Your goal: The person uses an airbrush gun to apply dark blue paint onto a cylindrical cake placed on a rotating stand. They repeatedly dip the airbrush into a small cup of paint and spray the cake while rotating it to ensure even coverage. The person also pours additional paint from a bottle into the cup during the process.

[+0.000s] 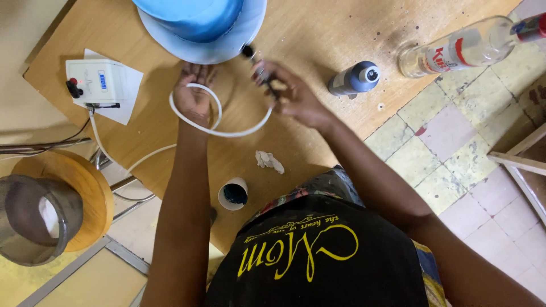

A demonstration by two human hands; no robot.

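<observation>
My left hand [194, 94] grips the tube [227, 132], right hand [287, 94] pinches the pen [260, 71]; a tug could topple the cup [234, 194].

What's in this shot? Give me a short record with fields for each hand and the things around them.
left hand: holds a loop of white tube
right hand: grips a thin dark tool
ahead: blue hat-shaped thing
table: wooden, paint-speckled
nearby: dark blue bottle, clear glass bottle, cup of blue paint, crumpled tissue, white control box
</observation>
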